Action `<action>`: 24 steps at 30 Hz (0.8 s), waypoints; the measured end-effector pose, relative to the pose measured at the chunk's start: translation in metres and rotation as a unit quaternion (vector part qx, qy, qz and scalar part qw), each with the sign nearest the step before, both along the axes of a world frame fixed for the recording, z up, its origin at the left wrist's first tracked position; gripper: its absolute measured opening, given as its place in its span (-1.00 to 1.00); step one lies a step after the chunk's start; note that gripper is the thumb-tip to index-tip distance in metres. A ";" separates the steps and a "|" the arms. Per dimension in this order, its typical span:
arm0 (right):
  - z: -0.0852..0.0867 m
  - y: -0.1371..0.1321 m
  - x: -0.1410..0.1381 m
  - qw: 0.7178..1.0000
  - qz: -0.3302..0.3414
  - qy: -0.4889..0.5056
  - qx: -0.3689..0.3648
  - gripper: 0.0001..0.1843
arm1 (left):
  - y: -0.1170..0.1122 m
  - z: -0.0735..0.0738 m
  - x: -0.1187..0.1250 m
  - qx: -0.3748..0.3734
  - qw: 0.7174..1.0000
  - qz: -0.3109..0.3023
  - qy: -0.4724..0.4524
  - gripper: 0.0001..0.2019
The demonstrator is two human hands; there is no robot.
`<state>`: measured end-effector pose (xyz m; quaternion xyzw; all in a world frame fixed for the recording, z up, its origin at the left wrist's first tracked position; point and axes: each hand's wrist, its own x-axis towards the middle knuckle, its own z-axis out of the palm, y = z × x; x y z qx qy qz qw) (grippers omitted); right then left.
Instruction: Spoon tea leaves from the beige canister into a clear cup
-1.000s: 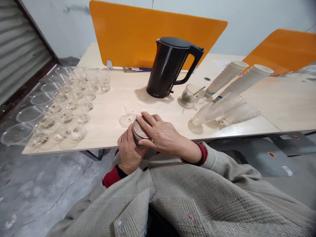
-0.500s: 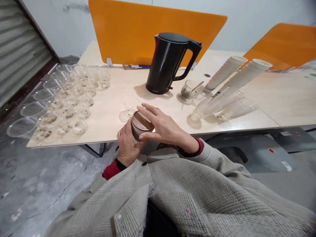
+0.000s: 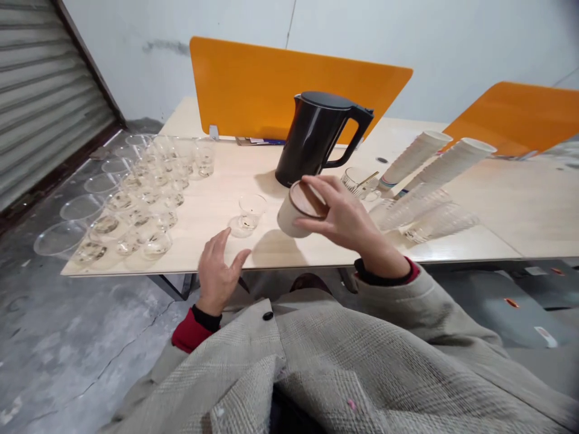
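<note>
My right hand [image 3: 346,217] grips a small beige jar with a brown wooden lid [image 3: 298,208], holding it tilted above the light wooden table [image 3: 217,181], just in front of the black electric kettle [image 3: 319,137]. My left hand [image 3: 217,271] hovers open at the table's front edge, fingers spread, holding nothing. A single clear glass cup [image 3: 249,212] stands on the table just beyond my left hand, between it and the jar.
Several clear cups [image 3: 136,199] stand in rows on the table's left part. A glass mug with a spoon [image 3: 357,181] sits right of the kettle. Stacks of paper cups [image 3: 429,158] and clear plastic cups [image 3: 420,211] lie on their sides. Orange dividers [image 3: 280,84] stand behind.
Both hands held the jar near my lap. Now my left hand has let go and opened, and my right hand has lifted the jar up and to the right over the table.
</note>
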<state>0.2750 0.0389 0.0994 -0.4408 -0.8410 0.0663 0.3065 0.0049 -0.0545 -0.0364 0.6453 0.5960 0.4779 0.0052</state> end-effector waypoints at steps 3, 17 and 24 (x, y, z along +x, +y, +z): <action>0.009 0.046 -0.006 0.999 -0.046 -0.002 0.020 -0.08 | 0.012 0.002 -0.013 -0.016 0.998 0.059 0.029 -0.49; -0.042 0.187 -0.118 0.997 -0.011 -0.019 -0.079 -0.05 | 0.015 0.008 -0.004 -0.078 0.976 0.112 0.170 -0.47; -0.049 0.201 -0.125 0.997 0.022 -0.021 -0.075 0.00 | 0.014 0.005 -0.003 -0.071 0.977 0.108 0.169 -0.49</action>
